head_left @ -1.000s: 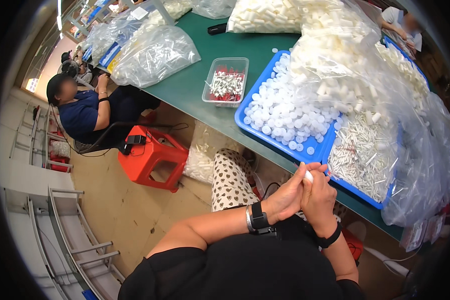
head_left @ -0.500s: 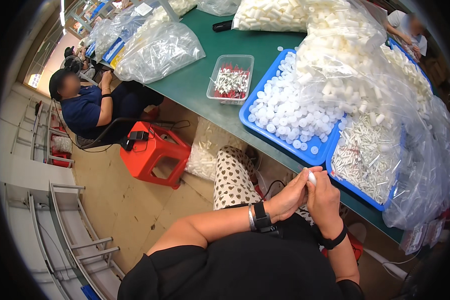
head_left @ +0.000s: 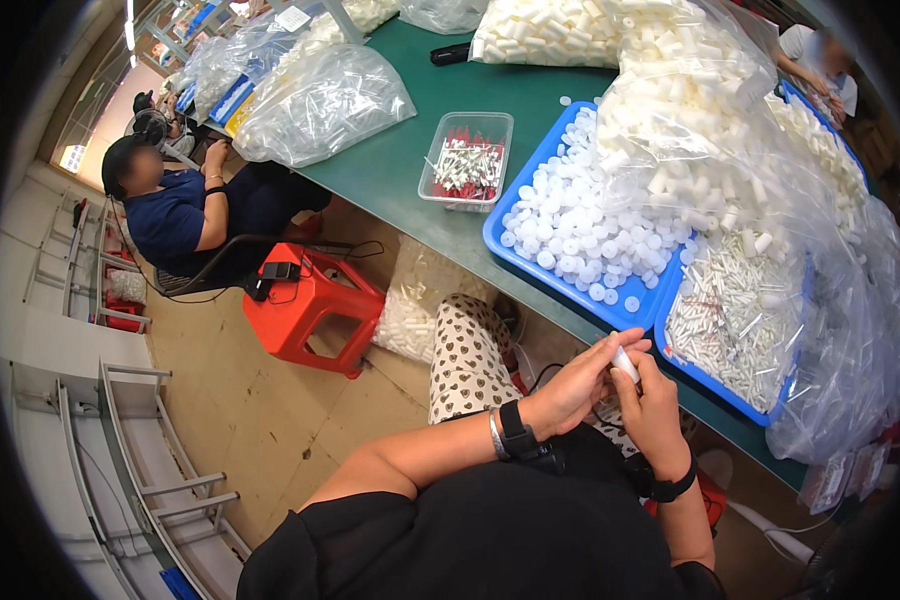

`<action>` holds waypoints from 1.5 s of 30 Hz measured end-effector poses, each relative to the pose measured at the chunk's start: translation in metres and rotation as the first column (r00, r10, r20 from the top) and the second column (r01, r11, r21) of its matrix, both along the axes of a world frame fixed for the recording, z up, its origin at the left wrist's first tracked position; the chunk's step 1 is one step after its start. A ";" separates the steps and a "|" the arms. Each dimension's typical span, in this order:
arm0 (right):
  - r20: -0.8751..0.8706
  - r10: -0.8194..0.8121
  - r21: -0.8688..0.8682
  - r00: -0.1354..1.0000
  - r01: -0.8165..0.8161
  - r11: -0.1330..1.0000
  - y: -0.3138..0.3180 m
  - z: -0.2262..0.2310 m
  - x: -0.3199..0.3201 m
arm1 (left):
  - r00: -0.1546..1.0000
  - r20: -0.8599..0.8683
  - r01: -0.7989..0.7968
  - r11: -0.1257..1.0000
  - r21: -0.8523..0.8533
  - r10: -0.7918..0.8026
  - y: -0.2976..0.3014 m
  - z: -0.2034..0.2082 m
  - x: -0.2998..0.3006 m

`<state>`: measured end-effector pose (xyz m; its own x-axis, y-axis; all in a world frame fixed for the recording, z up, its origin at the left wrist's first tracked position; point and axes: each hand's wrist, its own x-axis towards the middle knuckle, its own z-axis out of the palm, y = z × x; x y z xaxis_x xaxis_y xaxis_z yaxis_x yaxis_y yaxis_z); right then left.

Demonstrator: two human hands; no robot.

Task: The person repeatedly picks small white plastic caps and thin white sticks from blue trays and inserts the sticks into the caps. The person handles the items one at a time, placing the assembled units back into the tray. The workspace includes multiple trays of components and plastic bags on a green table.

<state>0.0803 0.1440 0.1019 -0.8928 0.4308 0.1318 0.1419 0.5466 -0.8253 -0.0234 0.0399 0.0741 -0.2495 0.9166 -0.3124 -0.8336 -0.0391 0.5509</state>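
Note:
A small white cylindrical piece [head_left: 625, 363] is pinched between my two hands, just off the table's near edge. My right hand [head_left: 657, 412] closes on it with thumb and fingers. My left hand [head_left: 570, 392] holds it from the other side, its fingers fairly straight and the tips partly covering it. Ahead of my hands is a blue tray [head_left: 570, 308] of translucent white discs [head_left: 575, 225]. Beside it, a second blue tray [head_left: 715, 390] holds thin white pins [head_left: 725, 315], some with red parts.
Large clear bags of cream-coloured tubes [head_left: 690, 100] lean over the trays. A clear box [head_left: 467, 165] of red and white parts stands on the green table [head_left: 400, 190]. A red stool [head_left: 315, 310] is at left, near a seated person [head_left: 175, 210]. Another person [head_left: 815, 65] works far right.
My fingers have shifted on the white piece, so more of its length shows. The left fingers are straighter, and my right hand has moved slightly down.

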 end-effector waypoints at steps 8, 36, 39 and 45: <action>0.002 0.012 -0.036 1.000 -0.012 0.999 0.002 0.002 0.002 | 1.000 -0.005 0.019 1.000 0.009 -0.019 0.001 -0.003 0.000; 0.058 0.025 -0.241 0.998 -0.011 0.970 0.003 -0.006 0.007 | 1.000 0.006 0.023 1.000 -0.008 -0.023 -0.001 -0.001 -0.003; 0.134 0.050 -0.354 0.990 0.001 0.935 0.005 -0.005 0.008 | 0.999 0.024 0.041 0.999 -0.008 -0.041 0.000 0.001 -0.004; 0.114 0.020 -0.295 0.993 0.015 0.955 -0.004 -0.024 0.007 | 0.996 -0.068 0.056 0.996 -0.071 -0.061 -0.004 -0.003 0.008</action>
<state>0.0871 0.1398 0.0778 -0.8954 0.4329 -0.1038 0.2439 0.2820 -0.9279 -0.0150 0.0362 0.0712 -0.2198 0.9070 -0.3591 -0.7925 0.0487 0.6080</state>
